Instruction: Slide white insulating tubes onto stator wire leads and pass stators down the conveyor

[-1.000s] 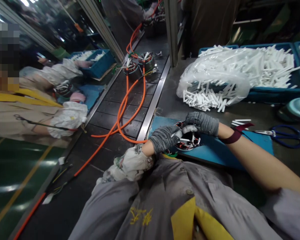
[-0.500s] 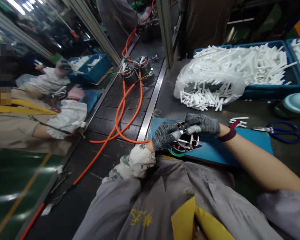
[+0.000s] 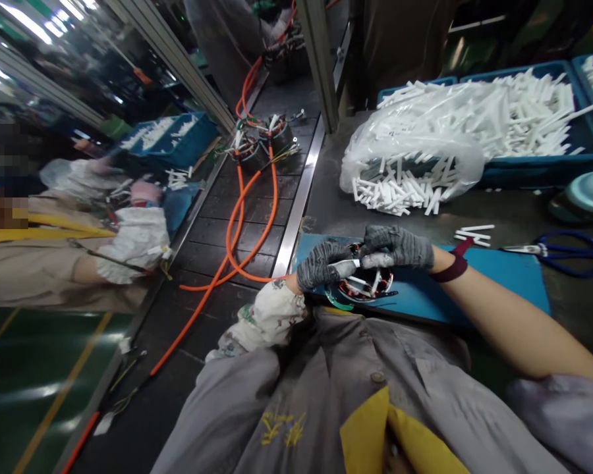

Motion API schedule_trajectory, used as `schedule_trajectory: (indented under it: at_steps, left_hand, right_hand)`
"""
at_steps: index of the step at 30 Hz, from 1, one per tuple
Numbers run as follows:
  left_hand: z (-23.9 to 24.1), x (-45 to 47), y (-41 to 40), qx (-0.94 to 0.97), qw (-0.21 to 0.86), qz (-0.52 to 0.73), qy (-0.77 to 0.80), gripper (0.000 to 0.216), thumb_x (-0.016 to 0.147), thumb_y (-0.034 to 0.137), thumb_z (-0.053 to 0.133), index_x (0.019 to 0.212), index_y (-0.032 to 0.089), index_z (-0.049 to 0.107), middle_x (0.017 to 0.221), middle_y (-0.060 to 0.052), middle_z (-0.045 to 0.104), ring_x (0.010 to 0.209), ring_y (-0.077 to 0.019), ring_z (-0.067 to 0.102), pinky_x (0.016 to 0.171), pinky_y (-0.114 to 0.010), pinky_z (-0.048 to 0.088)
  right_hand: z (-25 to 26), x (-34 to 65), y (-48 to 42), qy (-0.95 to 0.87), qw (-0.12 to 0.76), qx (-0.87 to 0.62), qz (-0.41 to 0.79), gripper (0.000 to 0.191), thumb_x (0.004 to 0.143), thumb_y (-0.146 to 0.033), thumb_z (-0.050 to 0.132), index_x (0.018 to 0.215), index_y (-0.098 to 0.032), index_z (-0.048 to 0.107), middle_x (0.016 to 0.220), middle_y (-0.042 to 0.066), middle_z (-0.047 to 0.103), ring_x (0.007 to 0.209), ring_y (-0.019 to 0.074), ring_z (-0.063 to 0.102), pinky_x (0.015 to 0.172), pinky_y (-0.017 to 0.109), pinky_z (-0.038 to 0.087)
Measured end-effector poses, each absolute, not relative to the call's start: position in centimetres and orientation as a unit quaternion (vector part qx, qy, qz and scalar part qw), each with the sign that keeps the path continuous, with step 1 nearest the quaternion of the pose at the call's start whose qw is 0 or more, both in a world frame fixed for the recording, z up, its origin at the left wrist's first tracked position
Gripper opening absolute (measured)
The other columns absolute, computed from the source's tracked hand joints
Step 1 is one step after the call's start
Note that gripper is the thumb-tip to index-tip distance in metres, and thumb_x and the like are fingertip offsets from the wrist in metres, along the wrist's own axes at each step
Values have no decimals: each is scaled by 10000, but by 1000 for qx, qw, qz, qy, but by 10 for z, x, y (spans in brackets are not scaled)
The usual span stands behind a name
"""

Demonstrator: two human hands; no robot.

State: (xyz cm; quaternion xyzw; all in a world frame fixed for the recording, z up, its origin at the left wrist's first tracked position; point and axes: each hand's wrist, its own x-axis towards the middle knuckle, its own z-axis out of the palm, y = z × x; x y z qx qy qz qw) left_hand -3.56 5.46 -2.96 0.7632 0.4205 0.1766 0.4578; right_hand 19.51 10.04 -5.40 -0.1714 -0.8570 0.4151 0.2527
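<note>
A ring-shaped motor stator [image 3: 370,288] with copper windings, dark leads and white sleeves lies on a blue mat [image 3: 425,283] close to my body. My left hand [image 3: 322,264], in a grey knit glove, is closed at the stator's left side, its thumb and fingers pinching a small white sleeve [image 3: 356,263]. Opposite it, my right hand [image 3: 399,247], gloved too, is closed above the ring with its fingertips nearly meeting the left ones. What the right fingers grip is hidden. A green strip [image 3: 340,301] shows at the stator's lower left edge.
Loose white sleeves [image 3: 474,234] and blue-handled scissors [image 3: 568,253] lie right. Behind are a plastic bag [image 3: 415,141] of sleeves, blue bins [image 3: 543,164] and a bowl [image 3: 590,194]. Left, a conveyor [image 3: 212,240] carries stators [image 3: 250,151] and orange tubes [image 3: 271,217]; a co-worker's sleeve [image 3: 136,237] is beyond.
My hands stay pinched together over the stator, with small finger shifts. The view has shifted slightly. Across the conveyor, the co-worker's hands have moved a little, and white sleeves now show near them.
</note>
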Motion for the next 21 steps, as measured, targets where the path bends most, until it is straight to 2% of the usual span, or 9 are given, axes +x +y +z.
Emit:
schedule_trajectory:
  at_steps: [3, 6, 11, 15, 18, 21]
  left_hand:
    - [-14, -37, 54, 771, 476, 143, 399, 452, 890, 555, 534, 837, 140, 706, 768, -42, 665, 727, -169, 587, 691, -294, 476]
    - [6, -34, 51, 796, 406, 56, 446, 437, 926, 522, 515, 1001, 161, 749, 829, -42, 709, 769, -180, 628, 714, -286, 463]
    - [25, 2, 47, 838, 163, -120, 506, 515, 972, 550, 436, 1065, 165, 766, 826, -112, 729, 808, -275, 661, 748, -377, 444]
    - [25, 26, 47, 850, 144, -99, 497, 566, 1001, 564, 354, 1057, 175, 760, 894, -117, 740, 844, -272, 672, 781, -391, 457]
    - [20, 3, 44, 863, 125, -35, 489, 514, 951, 582, 489, 1225, 204, 704, 1078, -115, 733, 989, -282, 665, 890, -417, 472]
    - [6, -40, 36, 885, 177, -5, 431, 710, 788, 573, 720, 1389, 219, 587, 1241, -109, 694, 1098, -294, 651, 962, -417, 498]
  right_hand:
    - [-54, 194, 97, -882, 257, -178, 353, 558, 968, -620, 439, 924, -166, 762, 774, 64, 667, 716, 160, 553, 663, 296, 434]
    - [-53, 203, 96, -894, 251, -189, 318, 529, 961, -606, 466, 992, -168, 761, 836, 91, 693, 766, 187, 582, 715, 328, 459]
    - [-59, 230, 102, -818, 253, -276, 436, 391, 851, -566, 674, 972, -201, 743, 905, 66, 725, 842, 209, 666, 770, 337, 526]
    - [-64, 238, 96, -774, 262, -333, 471, 414, 800, -593, 705, 925, -199, 728, 894, 58, 748, 838, 227, 688, 777, 350, 544]
    - [-60, 243, 77, -767, 257, -368, 458, 424, 791, -610, 703, 906, -202, 719, 862, 53, 748, 804, 226, 688, 743, 344, 544]
    - [-55, 246, 51, -774, 199, -356, 484, 417, 822, -607, 671, 877, -195, 710, 806, 48, 742, 727, 208, 685, 673, 322, 542]
